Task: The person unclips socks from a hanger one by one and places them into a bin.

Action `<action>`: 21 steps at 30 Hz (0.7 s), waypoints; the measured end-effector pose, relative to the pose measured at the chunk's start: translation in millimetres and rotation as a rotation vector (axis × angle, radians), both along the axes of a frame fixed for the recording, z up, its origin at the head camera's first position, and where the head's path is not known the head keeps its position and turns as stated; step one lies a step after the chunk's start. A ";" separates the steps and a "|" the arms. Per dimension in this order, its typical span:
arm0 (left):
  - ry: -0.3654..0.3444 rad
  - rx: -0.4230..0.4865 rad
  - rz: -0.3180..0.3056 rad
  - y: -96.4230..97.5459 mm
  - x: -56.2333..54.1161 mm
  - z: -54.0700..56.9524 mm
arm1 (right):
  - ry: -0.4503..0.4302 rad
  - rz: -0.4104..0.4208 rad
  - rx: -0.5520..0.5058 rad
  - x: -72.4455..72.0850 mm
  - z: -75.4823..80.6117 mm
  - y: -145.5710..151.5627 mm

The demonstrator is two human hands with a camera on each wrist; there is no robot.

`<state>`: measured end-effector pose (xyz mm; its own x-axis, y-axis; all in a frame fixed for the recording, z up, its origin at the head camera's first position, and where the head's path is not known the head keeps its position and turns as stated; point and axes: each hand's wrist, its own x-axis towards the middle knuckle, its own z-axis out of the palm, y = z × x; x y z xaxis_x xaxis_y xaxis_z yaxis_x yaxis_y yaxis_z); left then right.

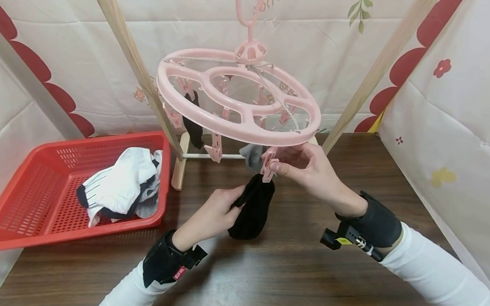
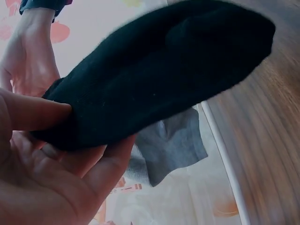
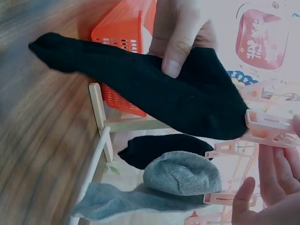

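In the head view, my left hand (image 1: 216, 213) pinches a black sock (image 1: 254, 212) by its edge, thumb on one side and fingers on the other. My right hand (image 1: 314, 170) holds a pink clothespin (image 1: 269, 164) between thumb and fingers, under the near rim of a pink round drying hanger (image 1: 243, 118). The clothespin's tip meets the sock's upper corner; the right wrist view has that corner at the clip (image 3: 265, 125). Grey socks (image 3: 183, 173) and another black sock (image 3: 164, 151) hang from other clips behind.
To the left stands a red perforated basket (image 1: 38, 182) with white, grey and dark socks (image 1: 119, 182) heaped inside. A wooden rack's legs (image 1: 138, 70) flank the hanger, joined low by a white bar (image 1: 224, 157). Several free clothespins (image 1: 214, 150) dangle from the hanger.
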<state>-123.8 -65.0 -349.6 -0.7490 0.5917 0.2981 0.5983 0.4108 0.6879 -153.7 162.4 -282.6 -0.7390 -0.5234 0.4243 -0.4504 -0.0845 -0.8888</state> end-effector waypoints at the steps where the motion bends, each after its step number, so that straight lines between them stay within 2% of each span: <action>1: -0.016 -0.003 -0.002 -0.9 0.3 -0.1 | 0.003 -0.014 0.000 0.3 -0.1 0.4; 6: -0.073 -0.017 0.008 -7.7 1.4 -1.5 | -0.011 -0.095 0.014 1.6 -0.9 2.0; 13: -0.025 -0.024 0.040 -17.4 1.9 -0.8 | -0.077 -0.205 0.080 5.4 -3.5 5.9; 16: -0.011 -0.017 0.046 -20.4 1.6 0.8 | -0.085 -0.201 0.060 5.5 -6.1 8.2; 21: -0.021 0.003 0.057 -26.1 1.4 2.2 | -0.077 -0.112 0.000 2.9 -10.1 11.3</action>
<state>-122.4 -91.1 -347.4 -0.7879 0.5467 0.2835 0.5592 0.4422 0.7013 -150.7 173.7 -292.7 -0.8232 -0.4361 0.3636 -0.3871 -0.0375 -0.9213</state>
